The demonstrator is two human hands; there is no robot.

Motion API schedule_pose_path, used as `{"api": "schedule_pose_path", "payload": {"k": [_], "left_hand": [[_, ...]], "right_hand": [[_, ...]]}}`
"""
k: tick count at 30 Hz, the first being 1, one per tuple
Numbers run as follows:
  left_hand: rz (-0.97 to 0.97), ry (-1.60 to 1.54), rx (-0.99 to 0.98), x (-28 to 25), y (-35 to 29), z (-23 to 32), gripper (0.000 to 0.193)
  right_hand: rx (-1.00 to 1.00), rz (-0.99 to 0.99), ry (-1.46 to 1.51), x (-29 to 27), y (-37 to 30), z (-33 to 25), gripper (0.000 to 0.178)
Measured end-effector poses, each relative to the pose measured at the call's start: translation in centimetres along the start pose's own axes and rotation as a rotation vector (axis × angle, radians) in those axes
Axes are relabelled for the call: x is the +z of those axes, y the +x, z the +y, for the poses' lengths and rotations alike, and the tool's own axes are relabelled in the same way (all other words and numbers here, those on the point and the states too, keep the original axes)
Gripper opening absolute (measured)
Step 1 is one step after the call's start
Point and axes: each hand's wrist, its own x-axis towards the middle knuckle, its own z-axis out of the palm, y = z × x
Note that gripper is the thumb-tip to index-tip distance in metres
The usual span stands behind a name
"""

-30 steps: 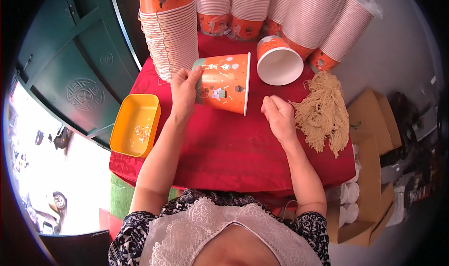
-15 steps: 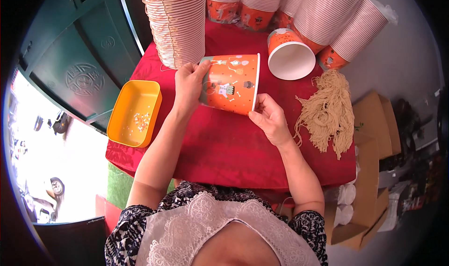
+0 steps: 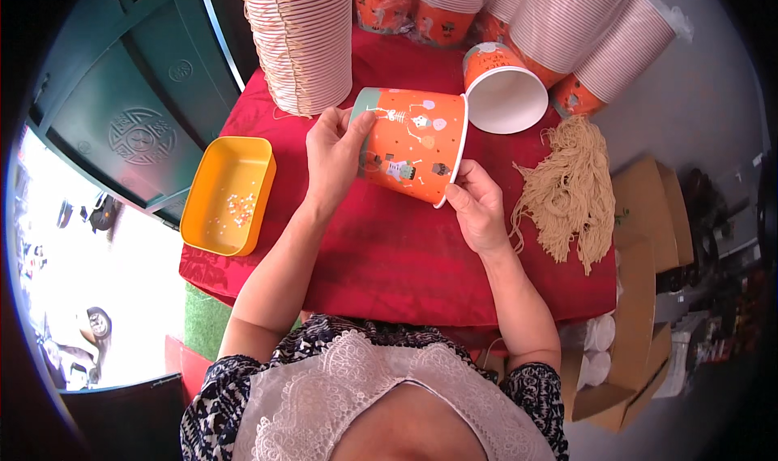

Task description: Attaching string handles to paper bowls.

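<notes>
An orange paper bucket with skeleton and monster prints lies sideways in the air between my hands, its white rim facing right. At its green-edged base, my left hand is closed, thumb on the printed side. My right hand pinches the lower part of the rim; its fingers are partly hidden behind the bucket. Just beyond, a second orange bucket rests tipped on the table with its white inside showing. A bundle of tan strings lies to the right of my right hand.
A red-clothed table spans the front. On its left sits a yellow tub with small pale bits inside. A tall bucket stack with strings stands behind; several wrapped stacks line the back. Cardboard boxes stand at the right.
Both hands have moved slightly right with the bucket, which has rolled a little, so more of the skeleton print shows. The view has shifted slightly.
</notes>
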Motion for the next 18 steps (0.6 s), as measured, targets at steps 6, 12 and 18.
{"api": "schedule_pose_path", "payload": {"k": [6,12,18], "left_hand": [[-0.041,-0.045,-0.025,0.1,-0.3,-0.7,0.032],[0.105,0.738,0.610,-0.2,-0.5,0.5,0.029],[-0.047,0.666,0.680,1.6,-4.7,3.8,0.028]], "right_hand": [[-0.040,0.033,0.087,-0.3,-0.1,0.7,0.025],[-0.008,0.109,0.140,1.1,-0.3,0.3,0.024],[-0.003,0.153,0.107,1.3,-0.5,0.5,0.021]]}}
